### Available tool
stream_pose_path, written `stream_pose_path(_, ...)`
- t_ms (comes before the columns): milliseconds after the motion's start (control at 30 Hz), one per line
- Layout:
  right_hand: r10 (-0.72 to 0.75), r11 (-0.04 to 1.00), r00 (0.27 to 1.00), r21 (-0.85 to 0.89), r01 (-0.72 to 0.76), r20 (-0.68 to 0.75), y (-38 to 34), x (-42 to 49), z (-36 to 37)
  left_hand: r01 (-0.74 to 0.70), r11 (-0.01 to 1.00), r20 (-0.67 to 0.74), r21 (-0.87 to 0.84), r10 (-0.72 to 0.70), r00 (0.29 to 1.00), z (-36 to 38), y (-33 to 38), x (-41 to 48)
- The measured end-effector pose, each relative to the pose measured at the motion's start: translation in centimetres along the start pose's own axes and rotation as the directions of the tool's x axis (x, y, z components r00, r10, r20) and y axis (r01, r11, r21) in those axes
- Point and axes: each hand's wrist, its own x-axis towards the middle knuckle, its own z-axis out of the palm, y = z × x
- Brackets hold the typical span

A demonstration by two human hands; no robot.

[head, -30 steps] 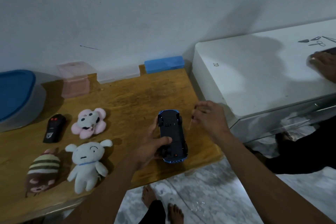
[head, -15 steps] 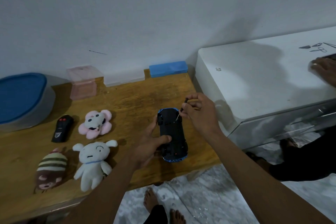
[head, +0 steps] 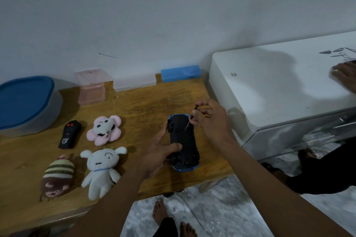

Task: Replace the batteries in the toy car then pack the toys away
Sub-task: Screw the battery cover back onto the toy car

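A blue toy car (head: 184, 141) lies upside down on the wooden table (head: 134, 113), its black underside up. My left hand (head: 159, 152) grips its left side, thumb across the underside. My right hand (head: 210, 119) pinches a thin screwdriver (head: 192, 117) whose tip touches the underside near the car's far end. A black remote (head: 69, 134), a pink flower plush (head: 105, 129), a white dog plush (head: 102, 169) and a striped brown plush (head: 57, 176) lie to the left.
A blue-lidded grey tub (head: 25, 104) sits far left. A pink box (head: 92, 86), a clear box (head: 134, 81) and a blue box (head: 181, 73) line the wall. A white cabinet (head: 269, 90) stands right, another person's hand (head: 344, 77) and scissors (head: 341, 55) on it.
My right hand rose from beside the car and brought the screwdriver's tip onto the car's underside. My left hand kept its hold on the car.
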Motion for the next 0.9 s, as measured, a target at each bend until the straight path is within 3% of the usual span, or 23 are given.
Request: stream_pose_path(900,-0.046,0.997,0.999,-0.058,0.045,-0.006,-0.4,-0.4,1.1,0.001,1.0,-0.002,-0.003,-0.001,1.0,-0.7,0.3,-0.5)
